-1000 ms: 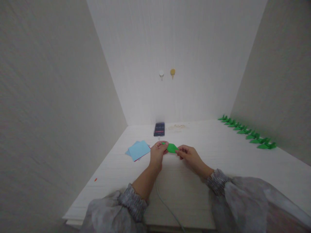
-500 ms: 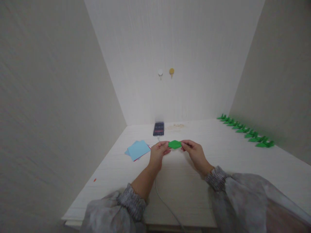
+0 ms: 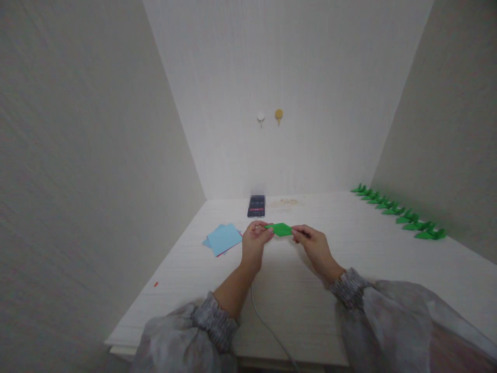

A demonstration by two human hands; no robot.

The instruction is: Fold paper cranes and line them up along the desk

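Note:
A small folded green paper piece (image 3: pixel 282 229) is held above the white table (image 3: pixel 373 269), stretched between both hands. My left hand (image 3: pixel 255 242) pinches its left tip with closed fingers. Its right tip is pinched by my right hand (image 3: pixel 314 247), fingers also closed. Both forearms wear grey patterned sleeves. A stack of coloured paper sheets (image 3: pixel 223 239), light blue on top, lies on the table just left of my left hand.
A dark phone (image 3: pixel 256 205) rests near the back wall with a cable (image 3: pixel 267 326) running toward the front edge. Several folded green paper shapes (image 3: pixel 399 213) line the right wall. Two hooks (image 3: pixel 269 116) hang on the back wall. A tiny red scrap (image 3: pixel 156 284) lies at left.
The green piece was tilted and closer to me a second ago; both hands have turned it level and pulled it out flatter between them.

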